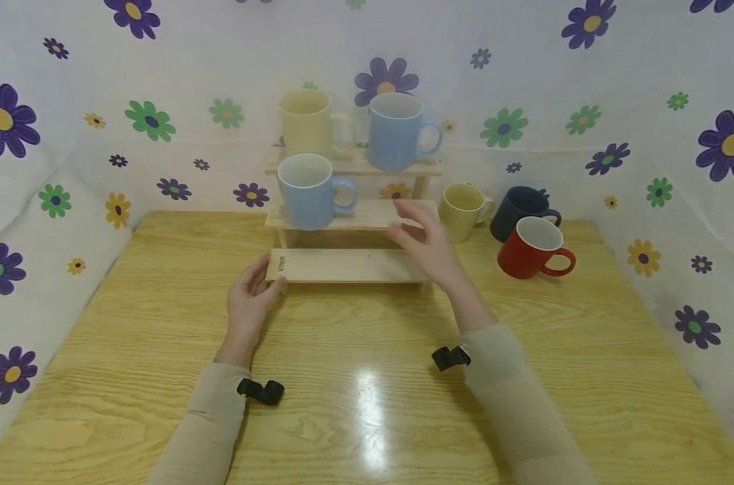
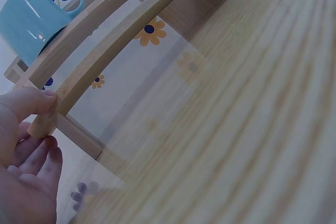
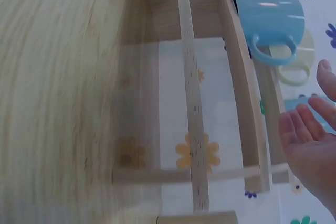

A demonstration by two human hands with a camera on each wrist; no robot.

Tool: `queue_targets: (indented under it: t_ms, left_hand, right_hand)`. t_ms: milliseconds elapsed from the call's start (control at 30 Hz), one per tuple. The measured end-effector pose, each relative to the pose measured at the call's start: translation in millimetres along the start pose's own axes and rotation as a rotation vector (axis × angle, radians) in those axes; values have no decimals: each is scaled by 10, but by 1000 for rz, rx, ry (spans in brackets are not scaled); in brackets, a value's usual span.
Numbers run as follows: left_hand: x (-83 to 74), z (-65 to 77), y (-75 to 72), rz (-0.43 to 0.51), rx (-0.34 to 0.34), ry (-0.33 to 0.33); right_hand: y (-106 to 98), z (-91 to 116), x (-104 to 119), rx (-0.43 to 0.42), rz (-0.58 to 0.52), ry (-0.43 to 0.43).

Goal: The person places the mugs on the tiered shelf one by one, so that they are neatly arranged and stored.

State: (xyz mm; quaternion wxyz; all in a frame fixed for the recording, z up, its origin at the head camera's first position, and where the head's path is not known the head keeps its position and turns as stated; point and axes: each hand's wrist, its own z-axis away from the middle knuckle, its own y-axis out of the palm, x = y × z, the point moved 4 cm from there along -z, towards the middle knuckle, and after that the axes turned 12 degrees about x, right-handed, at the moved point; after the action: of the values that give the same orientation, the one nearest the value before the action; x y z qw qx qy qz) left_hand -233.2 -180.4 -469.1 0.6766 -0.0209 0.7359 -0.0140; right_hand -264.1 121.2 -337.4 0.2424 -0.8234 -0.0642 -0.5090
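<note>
A three-tier wooden rack (image 1: 348, 267) stands on the table. My left hand (image 1: 250, 303) grips the left end of its lowest shelf; in the left wrist view the thumb lies on top and fingertips come from below. My right hand (image 1: 430, 250) hovers by the right part of the middle shelf, fingers extended and holding nothing. On the middle shelf's left side sits a light blue mug (image 1: 309, 200). The top shelf carries a pale yellow mug (image 1: 304, 128) at left and another light blue mug (image 1: 395, 138) at right. All three handles point right.
Right of the rack, a smaller yellow mug (image 1: 459, 219), a dark blue mug (image 1: 513, 210) and a red mug (image 1: 524, 254) are grouped on the wooden table (image 1: 342, 350). A white flower-patterned cloth (image 1: 203, 60) encloses the back and sides.
</note>
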Motion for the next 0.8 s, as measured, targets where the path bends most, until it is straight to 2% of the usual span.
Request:
queue_targets:
  t_ms: [100, 200, 333, 500, 633, 800]
  left_hand:
    - [-9, 11, 6, 2, 5, -2]
    - [-10, 12, 9, 7, 6, 2]
    - [-10, 11, 8, 6, 6, 7]
    - [-2, 13, 3, 1, 5, -2]
    - [-10, 16, 5, -6, 6, -8]
    - [-23, 17, 14, -10, 7, -18]
  right_hand:
    - [-103, 139, -44, -25, 40, -1]
    - [-230, 249, -181, -76, 88, -15]
    - [-422, 370, -355, -126, 215, 12]
    - [-655, 527, -389, -107, 437, 121]
    - [-840, 644, -447, -99, 574, 166]
    - [-1080, 781, -546, -111, 650, 215]
